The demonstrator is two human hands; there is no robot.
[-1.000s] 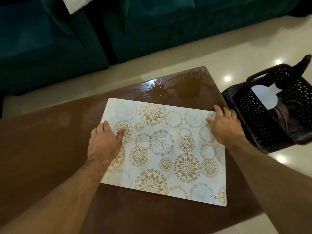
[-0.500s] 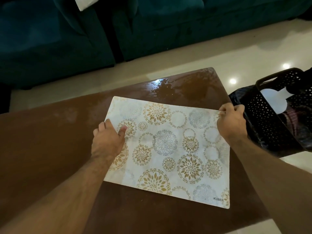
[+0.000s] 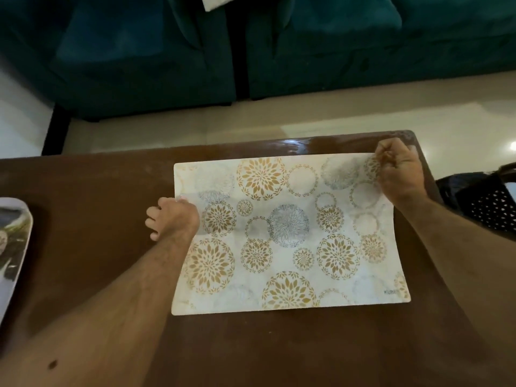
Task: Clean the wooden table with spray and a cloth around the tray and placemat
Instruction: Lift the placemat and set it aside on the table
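- The placemat [image 3: 290, 233] is a thin white rectangle printed with gold and grey flower rings; it lies flat on the brown wooden bench [image 3: 83, 219], toward its right end
- The left hand [image 3: 173, 217] grips the mat's left edge, fingers curled over it; the right hand [image 3: 399, 169] pinches the far right corner, slightly lifted
- A glossy wet patch shines by the bench's far edge
- A pale tray [image 3: 14, 247] with rounded corners sits at the left end; a black perforated basket [image 3: 485, 202] stands right of the bench
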